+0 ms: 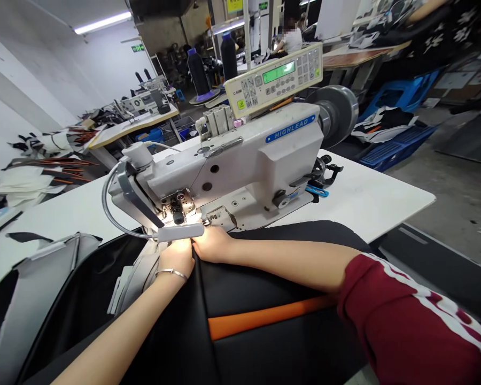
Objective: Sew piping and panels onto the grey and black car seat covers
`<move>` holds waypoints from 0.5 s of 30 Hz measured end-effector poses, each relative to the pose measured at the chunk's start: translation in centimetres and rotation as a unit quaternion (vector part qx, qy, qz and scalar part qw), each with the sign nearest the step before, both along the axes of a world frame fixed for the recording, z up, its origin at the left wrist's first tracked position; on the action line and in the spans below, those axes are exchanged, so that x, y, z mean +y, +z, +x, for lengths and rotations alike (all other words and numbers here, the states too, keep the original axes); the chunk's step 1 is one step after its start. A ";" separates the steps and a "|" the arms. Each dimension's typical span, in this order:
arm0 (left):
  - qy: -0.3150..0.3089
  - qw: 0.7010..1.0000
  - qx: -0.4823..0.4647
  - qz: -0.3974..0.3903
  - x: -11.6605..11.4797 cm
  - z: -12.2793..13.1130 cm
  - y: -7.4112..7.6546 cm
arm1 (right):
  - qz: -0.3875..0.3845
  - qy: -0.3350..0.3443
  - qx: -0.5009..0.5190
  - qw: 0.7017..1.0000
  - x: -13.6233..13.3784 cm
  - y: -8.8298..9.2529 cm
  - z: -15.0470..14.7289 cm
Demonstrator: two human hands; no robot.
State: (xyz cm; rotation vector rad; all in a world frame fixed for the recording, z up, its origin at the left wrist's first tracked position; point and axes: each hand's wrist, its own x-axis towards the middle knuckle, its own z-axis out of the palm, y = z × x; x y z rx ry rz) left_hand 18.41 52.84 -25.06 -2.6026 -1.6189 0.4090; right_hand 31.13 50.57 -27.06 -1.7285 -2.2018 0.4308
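- Open room left on white tabletop (pixel 379 195), R of sewing mach. (pixel 232 171), out to far-R edge; near side covered by blk panel (pixel 244 286) w/ orange strip (pixel 260 320).
- Fabric pcs (pixel 387 122) heaped at blue crate (pixel 401 148), R.
- Panel pressed near needle area by L hand (pixel 177 258) & R hand (pixel 215 244); fingertips part-blocked by lamp (pixel 180 232), grip can't be told.

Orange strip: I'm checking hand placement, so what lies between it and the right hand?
In the head view, only a stretch of black panel lies between the orange strip and the right hand.
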 end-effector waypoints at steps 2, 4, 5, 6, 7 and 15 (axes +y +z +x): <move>-0.012 1.000 0.006 0.009 0.0 -0.1 -0.2 | -0.008 -0.001 -0.008 1.000 -0.1 0.3 -0.1; -0.023 0.999 0.010 0.022 -0.1 -0.2 -0.5 | -0.022 -0.003 -0.021 1.000 -0.4 0.9 0.6; -0.024 0.999 0.011 0.029 -0.2 -0.2 -0.6 | -0.036 -0.004 -0.028 0.999 -0.7 1.4 1.4; -0.023 0.999 0.010 0.036 -0.3 -0.2 -0.7 | -0.057 -0.006 -0.035 0.998 -1.1 1.8 2.4; -0.022 0.999 0.007 0.045 -0.4 -0.3 -0.8 | -0.085 -0.007 -0.042 0.995 -1.7 2.3 3.7; -0.118 0.991 -0.009 0.064 0.8 -3.3 -1.2 | -0.148 0.011 0.054 0.988 -8.0 2.9 6.9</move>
